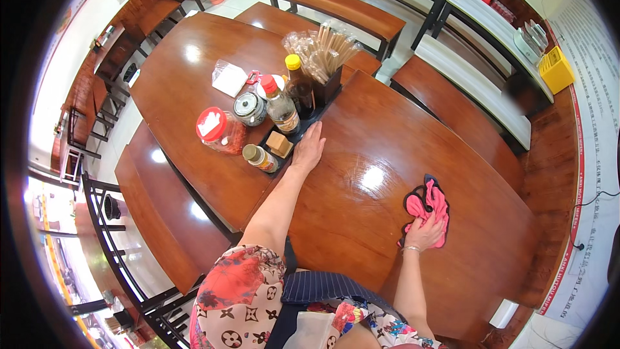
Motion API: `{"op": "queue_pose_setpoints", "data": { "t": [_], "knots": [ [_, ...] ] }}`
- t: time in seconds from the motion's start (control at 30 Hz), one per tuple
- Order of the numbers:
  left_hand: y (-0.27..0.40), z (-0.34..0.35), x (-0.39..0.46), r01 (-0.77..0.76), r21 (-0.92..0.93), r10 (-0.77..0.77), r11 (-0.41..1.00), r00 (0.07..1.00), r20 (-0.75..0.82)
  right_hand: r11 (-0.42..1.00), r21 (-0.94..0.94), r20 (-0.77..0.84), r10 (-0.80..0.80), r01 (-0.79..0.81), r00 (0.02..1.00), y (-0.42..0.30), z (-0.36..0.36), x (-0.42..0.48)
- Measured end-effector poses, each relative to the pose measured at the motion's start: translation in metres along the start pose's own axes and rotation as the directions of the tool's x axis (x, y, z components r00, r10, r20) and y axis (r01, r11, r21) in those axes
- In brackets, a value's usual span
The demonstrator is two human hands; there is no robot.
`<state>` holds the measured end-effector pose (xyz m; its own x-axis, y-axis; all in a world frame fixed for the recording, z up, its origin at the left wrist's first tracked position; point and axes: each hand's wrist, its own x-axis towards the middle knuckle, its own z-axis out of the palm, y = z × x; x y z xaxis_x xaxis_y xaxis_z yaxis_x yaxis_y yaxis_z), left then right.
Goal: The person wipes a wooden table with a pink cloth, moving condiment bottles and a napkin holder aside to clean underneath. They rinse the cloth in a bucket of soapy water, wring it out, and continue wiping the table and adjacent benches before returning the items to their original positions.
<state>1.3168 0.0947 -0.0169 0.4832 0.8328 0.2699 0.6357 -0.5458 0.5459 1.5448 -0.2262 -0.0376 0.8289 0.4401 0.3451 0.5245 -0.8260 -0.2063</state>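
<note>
Pressed on a pink cloth with a dark border (pixel 437 201), my right hand (pixel 425 232) grips it against the brown wooden table (pixel 348 232). My left hand (pixel 309 149) rests beside a black condiment tray (pixel 310 123), touching its edge, fingers pointing away from me. In the tray stand a red-capped bottle (pixel 281 109), a yellow-capped bottle of dark sauce (pixel 300 88), a small shaker jar (pixel 260 157), a wooden toothpick box (pixel 279 144) and a black holder (pixel 327 89) full of wrapped chopsticks (pixel 324 51). The tabletop near the cloth shows wet-looking streaks.
Left of the tray are a red-lidded jar (pixel 221 131), a lidded glass pot (pixel 250 108) and a packet of white napkins (pixel 229 79). Wooden benches (pixel 460 111) flank the table. A wall with a printed banner (pixel 593 155) borders the right; a white box (pixel 503 313) sits at the table's near-right corner.
</note>
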Motion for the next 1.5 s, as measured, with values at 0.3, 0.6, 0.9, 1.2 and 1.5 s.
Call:
{"op": "queue_pose_setpoints", "data": {
  "t": [0.3, 0.6, 0.9, 1.2, 1.5],
  "knots": [
    [-0.021, -0.011, 0.017, 0.013, -0.066, -0.010, 0.998, 0.999, 0.044, 1.000, -0.025, 0.015, 0.016, -0.016, 1.000, -0.002, 0.001, 0.001],
    [-0.014, 0.002, 0.039, 0.087, -0.122, -0.089, 0.989, 0.996, -0.008, 0.999, -0.022, 0.055, 0.037, -0.036, 0.998, -0.004, -0.002, 0.001],
    [-0.024, 0.007, 0.056, 0.086, -0.175, -0.110, 0.981, 0.985, -0.134, 0.998, 0.016, 0.098, -0.060, 0.059, 0.993, -0.013, 0.016, 0.036],
    [0.007, -0.031, -0.089, 0.035, -0.117, -0.048, 0.993, 0.993, -0.109, 0.951, 0.127, 0.063, -0.291, 0.281, 0.955, -0.153, 0.091, 0.156],
    [0.007, -0.031, -0.092, 0.056, -0.071, -0.066, 0.996, 0.987, -0.149, 0.290, 0.560, -0.081, -0.913, 0.776, 0.399, -0.323, 0.071, 0.089]
  ]
}}
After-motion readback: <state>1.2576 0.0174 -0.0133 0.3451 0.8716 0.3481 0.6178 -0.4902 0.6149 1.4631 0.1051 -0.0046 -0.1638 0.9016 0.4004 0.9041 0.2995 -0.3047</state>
